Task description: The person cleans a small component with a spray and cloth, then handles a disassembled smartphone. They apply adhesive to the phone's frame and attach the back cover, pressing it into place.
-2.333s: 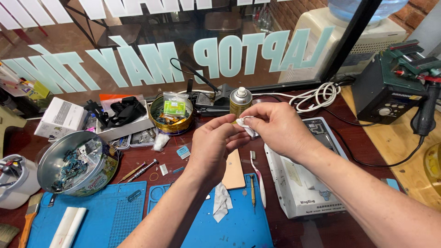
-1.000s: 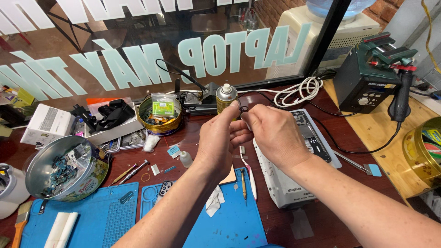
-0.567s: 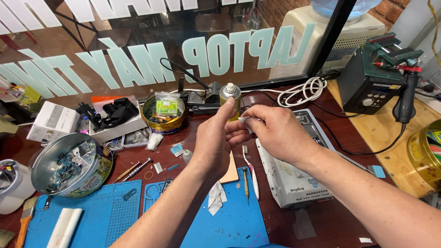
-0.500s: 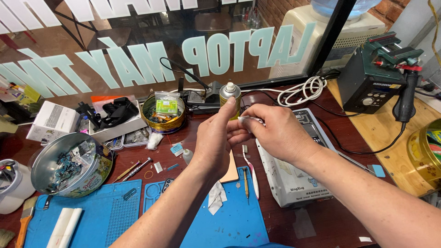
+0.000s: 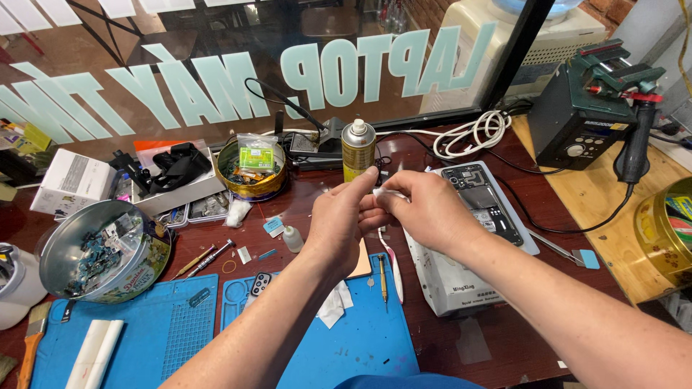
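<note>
Over the middle of the workbench my left hand (image 5: 339, 220) and my right hand (image 5: 422, 209) meet fingertip to fingertip. Both pinch a small white scrap, like a tissue or wipe (image 5: 380, 192). What lies inside the scrap is hidden by my fingers. A gold spray can (image 5: 357, 150) stands upright just behind my left fingertips. An opened phone (image 5: 481, 200) lies back-up on a white pouch (image 5: 450, 277) right of my right hand. Below my hands a blue work mat (image 5: 346, 346) carries a crumpled white wipe (image 5: 333, 306), a white tool (image 5: 393, 261) and a small screwdriver (image 5: 383, 274).
At left a round metal tin (image 5: 94, 248) holds small parts, with a white box (image 5: 68, 180) behind it. A gold tin (image 5: 252, 173) sits by the window. A soldering station (image 5: 587, 119) with its handpiece stands at right. A white cable coil (image 5: 472, 133) lies near the window.
My view has shifted a little. Both hands stay together in front of the spray can, still working the white scrap between the fingertips.
</note>
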